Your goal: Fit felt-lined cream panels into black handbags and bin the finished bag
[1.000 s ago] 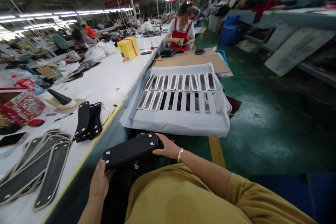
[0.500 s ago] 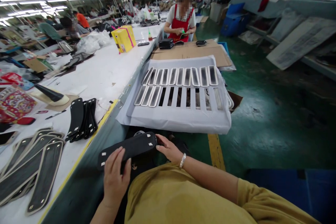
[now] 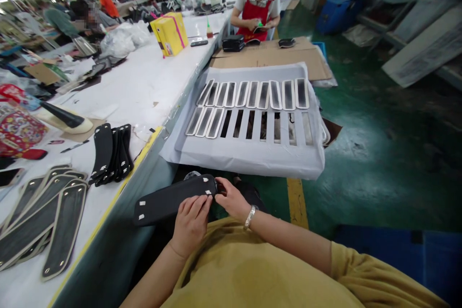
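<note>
A long black pad (image 3: 169, 201) with rounded ends and small white patches at its corners lies across my lap, beside the table edge. My left hand (image 3: 193, 221) rests on its near edge toward the right end, fingers together on the pad by a white patch. At the right tip, my right hand (image 3: 233, 199) grips the end with bent fingers; exactly what its fingertips touch is hidden. Similar black strips (image 3: 111, 154) lie in a pile on the table to the left. Closer to me are several grey strips with pale edging (image 3: 65, 228) and metal snaps.
A white-covered tray (image 3: 245, 161) with slots holds pale-rimmed dark pieces ahead. On the long white table (image 3: 133, 89) stand a yellow box (image 3: 169, 33) and a black-and-white tapered object (image 3: 67, 118). A co-worker in a red apron (image 3: 257, 12) handles a small piece beyond the cardboard.
My left hand has slid right along the pad, from its left half to near its right end. My right hand stays at the tip, its fingers more bent. The view has tilted down slightly.
</note>
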### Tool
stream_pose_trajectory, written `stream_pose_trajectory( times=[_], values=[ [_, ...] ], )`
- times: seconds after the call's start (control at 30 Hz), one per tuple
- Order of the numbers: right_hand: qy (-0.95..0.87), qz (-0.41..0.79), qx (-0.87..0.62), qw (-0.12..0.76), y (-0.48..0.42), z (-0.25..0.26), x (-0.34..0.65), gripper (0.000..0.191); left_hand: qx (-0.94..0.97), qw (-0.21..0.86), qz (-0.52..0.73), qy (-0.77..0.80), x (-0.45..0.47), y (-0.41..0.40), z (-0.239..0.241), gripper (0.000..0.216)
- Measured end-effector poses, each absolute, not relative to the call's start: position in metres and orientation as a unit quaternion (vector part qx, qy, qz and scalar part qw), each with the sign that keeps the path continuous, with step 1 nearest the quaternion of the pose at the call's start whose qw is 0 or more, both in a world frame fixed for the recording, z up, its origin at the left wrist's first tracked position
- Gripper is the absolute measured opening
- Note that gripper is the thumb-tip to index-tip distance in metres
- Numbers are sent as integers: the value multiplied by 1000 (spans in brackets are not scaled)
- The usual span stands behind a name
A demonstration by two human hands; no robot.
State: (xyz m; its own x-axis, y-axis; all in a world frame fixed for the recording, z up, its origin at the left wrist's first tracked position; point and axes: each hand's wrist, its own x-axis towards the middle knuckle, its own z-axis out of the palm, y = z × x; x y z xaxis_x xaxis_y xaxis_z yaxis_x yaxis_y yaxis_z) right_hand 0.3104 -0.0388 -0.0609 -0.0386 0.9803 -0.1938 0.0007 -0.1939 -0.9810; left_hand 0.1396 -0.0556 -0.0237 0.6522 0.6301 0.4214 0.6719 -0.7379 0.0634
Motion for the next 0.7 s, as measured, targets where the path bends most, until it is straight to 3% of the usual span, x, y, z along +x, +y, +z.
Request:
stream_pose_trajectory(
  times=[0.23,0.47,0.7],
  values=[
    [-437,559,-533,461,-41,-60,307,54,-913,26,-204,-352,138,-50,-23,42],
    [-338,712,-398,470,-39,-57,330,47,-931,97,-160,-313,139,-49,-17,42],
    [-394,669,-445,446,-26,-54,333,48,-927,124,-152,-319,144,-53,-14,38]
  ],
)
